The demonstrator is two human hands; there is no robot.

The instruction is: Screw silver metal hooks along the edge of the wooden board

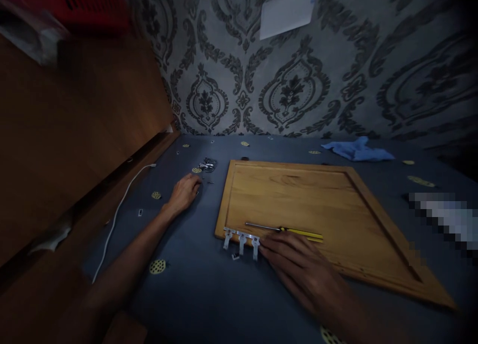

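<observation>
A wooden panel (298, 189) with a raised frame lies flat on the patterned blue cloth. Along its near left edge sits a metal hook rail (239, 234) with 3 hooks pointing toward me. My right hand (304, 267) holds the rail's right end against the panel, fingers close together. Behind those fingers, a screwdriver (298, 233) with a yellow and black handle rests on the wood. My left hand (184, 190) is on the cloth left of the panel, fingers curled; anything in them is hidden. Small screws (210, 182) lie just beyond its fingertips, near a little metal bundle (207, 165).
A blue cloth rag (358, 150) lies crumpled at the back right. A white cable (118, 209) runs along the left, beside a brown wooden cabinet (85, 120). Patterned wallpaper (242, 80) bounds the back. At the right edge a pixelated pale object (444, 217) cannot be made out.
</observation>
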